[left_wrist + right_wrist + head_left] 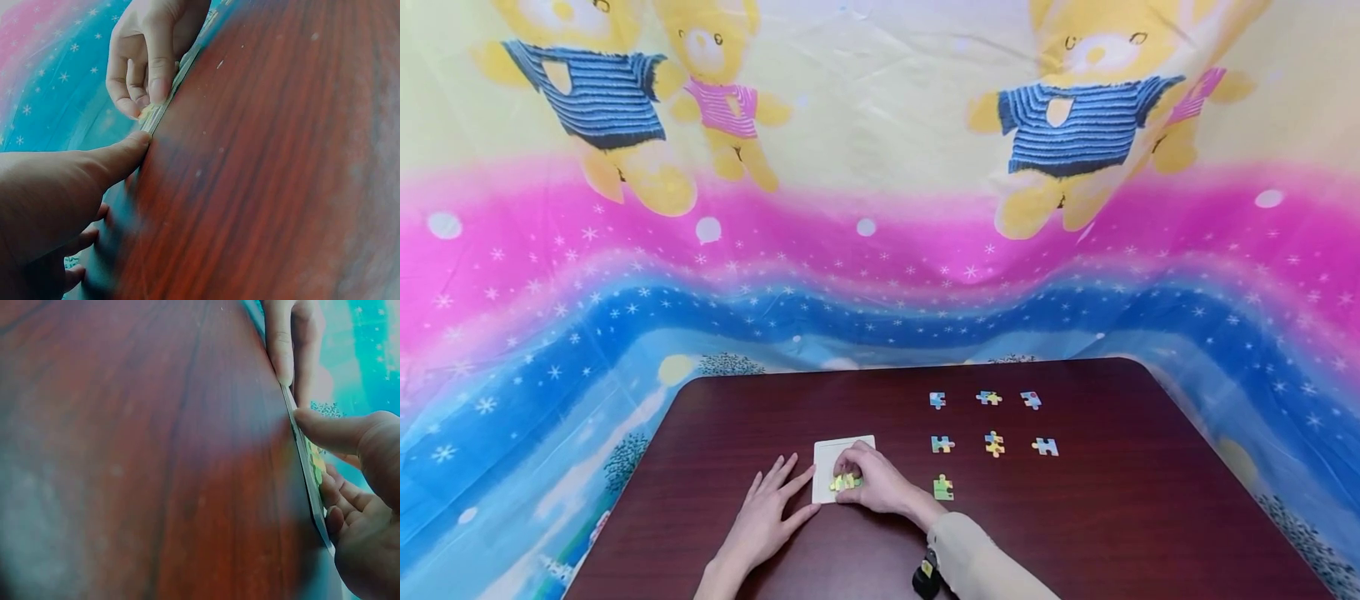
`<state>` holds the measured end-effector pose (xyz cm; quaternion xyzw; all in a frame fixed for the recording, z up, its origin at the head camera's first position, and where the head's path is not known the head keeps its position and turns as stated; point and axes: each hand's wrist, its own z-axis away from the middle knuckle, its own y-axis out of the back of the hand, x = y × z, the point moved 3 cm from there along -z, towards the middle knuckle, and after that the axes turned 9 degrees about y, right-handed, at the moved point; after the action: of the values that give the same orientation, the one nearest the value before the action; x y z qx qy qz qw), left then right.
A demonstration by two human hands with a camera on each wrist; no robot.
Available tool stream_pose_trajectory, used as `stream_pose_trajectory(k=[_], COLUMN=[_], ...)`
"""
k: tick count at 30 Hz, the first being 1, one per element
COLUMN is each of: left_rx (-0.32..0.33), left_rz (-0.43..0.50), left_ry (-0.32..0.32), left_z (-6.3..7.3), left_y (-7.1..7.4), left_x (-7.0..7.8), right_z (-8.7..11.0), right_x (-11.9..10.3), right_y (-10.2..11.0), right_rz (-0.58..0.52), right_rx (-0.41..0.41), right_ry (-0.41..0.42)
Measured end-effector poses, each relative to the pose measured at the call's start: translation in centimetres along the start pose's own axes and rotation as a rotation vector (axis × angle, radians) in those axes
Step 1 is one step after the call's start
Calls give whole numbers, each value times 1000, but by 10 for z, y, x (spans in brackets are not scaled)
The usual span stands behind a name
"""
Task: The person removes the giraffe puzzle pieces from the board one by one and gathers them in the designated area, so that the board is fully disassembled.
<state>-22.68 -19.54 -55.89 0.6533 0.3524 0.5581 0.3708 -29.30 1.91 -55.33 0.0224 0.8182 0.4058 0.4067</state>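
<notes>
A small white puzzle tray [824, 454] lies flat on the dark red-brown table. Yellow-green jigsaw pieces [846, 482] sit at its near side, partly covered by fingers. My right hand [880, 482] reaches over the tray from the right, fingers and thumb curled round a piece there. Spread out flat, my left hand [762, 518] touches the tray's left edge with its fingertips. In the left wrist view the left thumb [128, 153] presses the tray's edge. The right wrist view shows the yellow-green pieces [317, 464] at the right fingers, against the tray.
Several loose jigsaw pieces lie spaced in rows right of the tray, among them a yellow one [994, 444] and a green one [943, 487]. A black device [927, 577] is strapped at the right wrist. Behind the table [1120, 517] hangs a bear-print cloth [880, 275].
</notes>
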Motion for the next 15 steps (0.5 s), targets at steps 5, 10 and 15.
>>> stream_pose_trajectory(k=[5,10,15], left_rx=[-15,-43,-53], left_rz=[0,-1,-1], left_ry=[8,23,29], left_z=[-1,-2,-2], left_y=[0,1,0], left_x=[0,-1,-1], right_z=[1,4,8], right_x=[3,5,4], right_y=[-1,-1,-1], right_rz=[-32,-50,-24], right_rx=[-12,-24,-47], right_ry=[-16,-8,15])
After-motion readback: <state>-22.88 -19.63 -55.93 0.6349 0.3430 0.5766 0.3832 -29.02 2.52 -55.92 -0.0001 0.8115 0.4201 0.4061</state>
